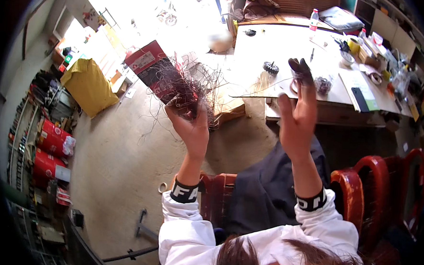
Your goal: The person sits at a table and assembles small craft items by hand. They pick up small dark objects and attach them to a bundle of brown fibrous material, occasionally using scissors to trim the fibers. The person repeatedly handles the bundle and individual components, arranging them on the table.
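One red-and-black package [146, 64] is held raised by the left hand [189, 131], whose fingers are closed around its lower end together with one tangle of thin dark strands [195, 91]. The package is tilted, and a pale printed label is borne on its red end, too small to be read. White capital letters are carried by two black cuffs [184, 193], one on each sleeve.

The right hand [297, 106] is raised before the near edge of the white table [254, 48], its thumb parted from the upright fingers; dark coverings are seen at the fingertips. Whether a thin strand is pinched there cannot be told.

On the table one phone [357, 99] and one black toothed wheel [271, 68] are seen. Two red containers [53, 137] are placed at far left.
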A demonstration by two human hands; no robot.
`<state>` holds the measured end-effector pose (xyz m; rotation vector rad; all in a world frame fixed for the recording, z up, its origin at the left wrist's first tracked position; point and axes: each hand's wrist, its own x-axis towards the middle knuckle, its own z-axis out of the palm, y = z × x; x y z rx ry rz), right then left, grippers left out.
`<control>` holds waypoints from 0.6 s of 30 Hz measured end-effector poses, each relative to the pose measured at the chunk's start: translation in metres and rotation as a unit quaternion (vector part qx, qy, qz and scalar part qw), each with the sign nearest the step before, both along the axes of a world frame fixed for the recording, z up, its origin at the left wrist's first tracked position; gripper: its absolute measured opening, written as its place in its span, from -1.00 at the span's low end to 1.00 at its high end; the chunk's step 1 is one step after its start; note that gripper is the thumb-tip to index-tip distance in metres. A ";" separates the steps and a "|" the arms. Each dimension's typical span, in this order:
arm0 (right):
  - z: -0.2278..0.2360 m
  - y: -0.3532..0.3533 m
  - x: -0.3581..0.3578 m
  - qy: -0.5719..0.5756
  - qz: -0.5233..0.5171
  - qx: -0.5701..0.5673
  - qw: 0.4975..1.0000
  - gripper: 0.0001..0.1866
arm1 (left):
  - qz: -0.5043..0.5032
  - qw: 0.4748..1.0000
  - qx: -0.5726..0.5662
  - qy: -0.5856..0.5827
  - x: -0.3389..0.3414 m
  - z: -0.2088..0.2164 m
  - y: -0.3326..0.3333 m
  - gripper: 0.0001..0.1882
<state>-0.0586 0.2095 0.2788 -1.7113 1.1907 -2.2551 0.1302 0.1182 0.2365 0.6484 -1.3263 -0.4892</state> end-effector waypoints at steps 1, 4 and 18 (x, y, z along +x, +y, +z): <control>-0.014 -0.008 0.001 0.059 -0.111 0.067 0.990 -0.41 | 0.008 1.000 0.002 -0.005 0.003 0.003 0.004 -0.55; -0.039 -0.014 -0.003 0.326 -0.319 0.151 0.877 -0.44 | 0.008 1.000 -0.014 0.000 0.001 0.008 0.009 -0.51; -0.080 0.071 0.095 0.135 0.199 0.244 0.940 -0.86 | -0.020 0.999 0.050 0.003 0.013 -0.012 -0.009 -0.64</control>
